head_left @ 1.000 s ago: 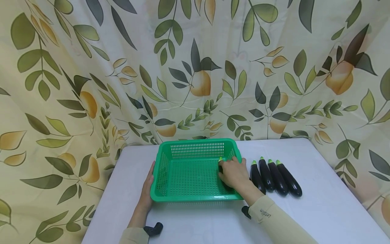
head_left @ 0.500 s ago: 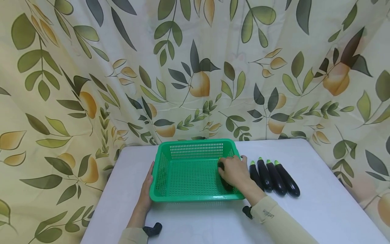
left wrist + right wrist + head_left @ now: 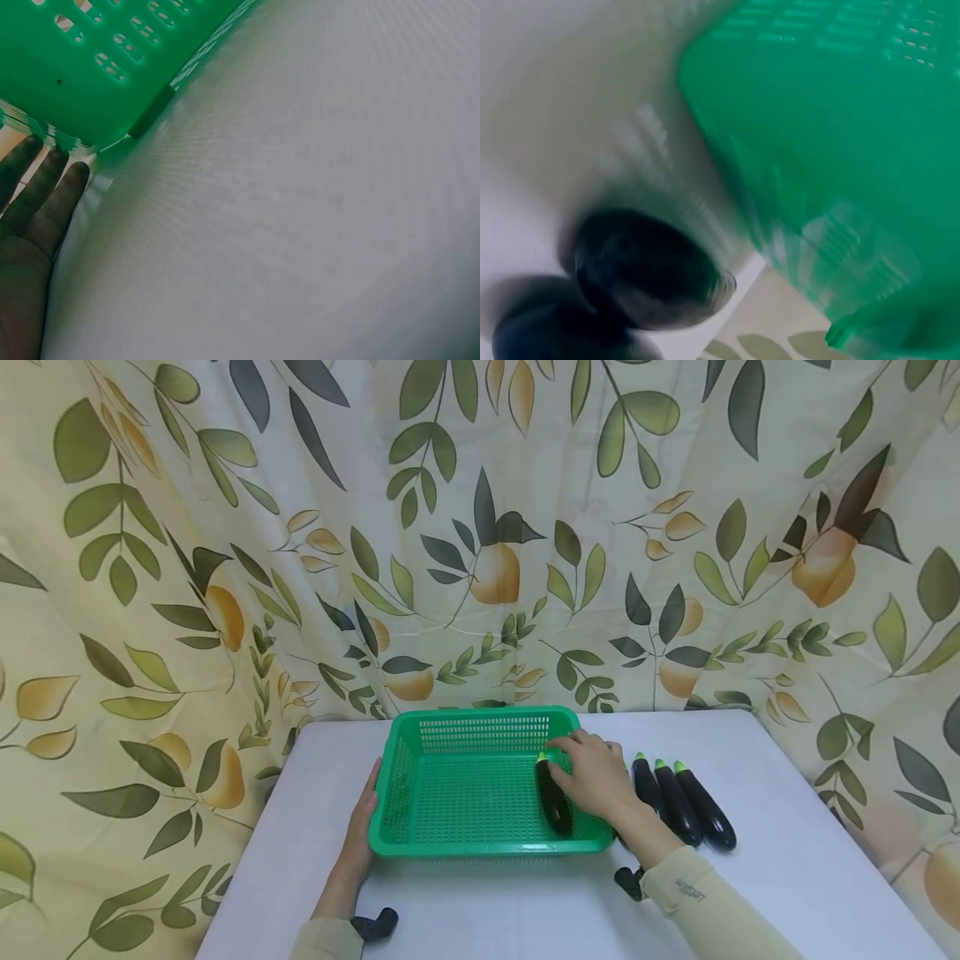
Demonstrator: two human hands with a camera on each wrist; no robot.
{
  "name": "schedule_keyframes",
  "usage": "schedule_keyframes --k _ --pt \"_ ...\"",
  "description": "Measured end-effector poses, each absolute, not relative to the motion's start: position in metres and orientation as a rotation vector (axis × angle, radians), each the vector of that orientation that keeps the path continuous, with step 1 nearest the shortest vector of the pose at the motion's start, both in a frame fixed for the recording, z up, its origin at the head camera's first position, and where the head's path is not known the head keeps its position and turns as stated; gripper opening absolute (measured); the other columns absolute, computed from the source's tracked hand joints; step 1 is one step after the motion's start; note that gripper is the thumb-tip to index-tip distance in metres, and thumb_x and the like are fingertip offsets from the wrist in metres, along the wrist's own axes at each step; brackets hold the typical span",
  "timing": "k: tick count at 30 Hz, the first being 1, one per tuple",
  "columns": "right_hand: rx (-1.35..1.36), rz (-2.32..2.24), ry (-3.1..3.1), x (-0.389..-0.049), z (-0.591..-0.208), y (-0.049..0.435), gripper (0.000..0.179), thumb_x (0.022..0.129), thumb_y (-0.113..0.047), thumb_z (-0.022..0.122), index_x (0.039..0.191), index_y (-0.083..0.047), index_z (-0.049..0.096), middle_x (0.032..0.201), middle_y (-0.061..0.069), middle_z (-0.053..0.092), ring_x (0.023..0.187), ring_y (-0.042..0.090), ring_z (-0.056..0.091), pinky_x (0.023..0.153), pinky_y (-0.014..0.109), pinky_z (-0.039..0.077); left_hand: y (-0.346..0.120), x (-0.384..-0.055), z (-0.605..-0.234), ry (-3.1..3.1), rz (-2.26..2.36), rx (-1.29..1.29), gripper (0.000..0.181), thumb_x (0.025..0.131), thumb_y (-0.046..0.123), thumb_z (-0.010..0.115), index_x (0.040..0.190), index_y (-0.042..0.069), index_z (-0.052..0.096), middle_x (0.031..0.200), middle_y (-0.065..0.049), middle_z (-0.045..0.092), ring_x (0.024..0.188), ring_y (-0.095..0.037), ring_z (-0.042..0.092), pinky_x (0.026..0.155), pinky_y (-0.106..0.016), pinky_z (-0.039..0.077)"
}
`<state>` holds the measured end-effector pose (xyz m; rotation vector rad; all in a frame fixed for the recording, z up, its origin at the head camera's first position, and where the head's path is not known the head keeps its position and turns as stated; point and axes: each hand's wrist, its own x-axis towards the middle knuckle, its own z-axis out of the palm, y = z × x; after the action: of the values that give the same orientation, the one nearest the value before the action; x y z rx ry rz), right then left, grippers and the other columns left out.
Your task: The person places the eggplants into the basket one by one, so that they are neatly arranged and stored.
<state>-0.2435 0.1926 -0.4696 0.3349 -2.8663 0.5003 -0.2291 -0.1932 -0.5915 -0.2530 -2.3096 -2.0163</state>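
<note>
A dark purple eggplant (image 3: 553, 797) with a green stem end lies lengthwise along the right side of a green plastic basket (image 3: 487, 850). My right hand (image 3: 596, 775) is over the basket's right rim, just right of that eggplant, fingers loosely bent and holding nothing. Flat along the basket's left outer wall rests my left hand (image 3: 362, 817). In the left wrist view, its straight fingers (image 3: 56, 191) reach up to the perforated basket wall (image 3: 112, 97). The right wrist view is blurred; it shows the basket's outer side (image 3: 817, 150) and an eggplant (image 3: 641, 274) beside it.
Several more eggplants (image 3: 705, 810) lie side by side on the white table (image 3: 465, 910), right of the basket. One is mostly hidden behind the right hand. A curtain (image 3: 480, 627) printed with leaves and fruit hangs behind the table and on the left.
My right hand has let go of the eggplant in the basket and moved right, over the rim, uncovering it. The left hand stays at the basket's left side.
</note>
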Motion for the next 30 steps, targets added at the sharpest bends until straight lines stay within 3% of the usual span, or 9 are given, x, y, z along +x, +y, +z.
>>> schedule_keyframes --k 9,15,21,30 --pt "0.293 0.597 -2.833 -0.241 -0.456 0.223 0.043 0.097 -0.027 0.07 0.137 -0.013 0.065 0.121 0.016 0.068 0.104 0.033 0.066 0.089 0.062 0.047 -0.193 -0.231 -0.593 -2.304 -2.055 -0.262 0.059 0.11 0.048 0.015 0.167 0.035 0.015 0.174 0.014 0.015 0.164 -0.027 0.005 0.124 -0.071 0.005" --pt "0.253 0.587 -2.857 -0.239 -0.446 0.243 0.045 0.099 -0.026 0.068 0.139 -0.007 0.062 0.124 0.022 0.067 0.106 0.04 0.067 0.088 0.065 0.048 -0.195 -0.232 -0.591 -2.288 -2.063 -0.266 0.058 0.11 0.047 0.015 0.167 0.037 0.016 0.173 0.016 0.017 0.164 -0.024 0.006 0.125 -0.07 0.004" --pt "0.22 0.584 -2.884 -0.238 -0.447 0.265 0.046 0.099 -0.027 0.066 0.14 -0.006 0.061 0.124 0.023 0.067 0.105 0.04 0.068 0.085 0.064 0.049 -0.195 -0.233 -0.592 -2.277 -2.062 -0.278 0.059 0.11 0.045 0.015 0.167 0.032 0.016 0.173 0.018 0.017 0.164 -0.021 0.006 0.126 -0.068 0.004" --pt "0.153 0.579 -2.91 -0.237 -0.455 0.287 0.049 0.1 -0.03 0.065 0.141 -0.004 0.059 0.123 0.025 0.066 0.105 0.042 0.066 0.084 0.065 0.048 -0.198 -0.234 -0.593 -2.282 -2.055 -0.286 0.057 0.11 0.045 0.015 0.166 0.037 0.017 0.173 0.016 0.016 0.164 -0.022 0.006 0.125 -0.069 0.004"
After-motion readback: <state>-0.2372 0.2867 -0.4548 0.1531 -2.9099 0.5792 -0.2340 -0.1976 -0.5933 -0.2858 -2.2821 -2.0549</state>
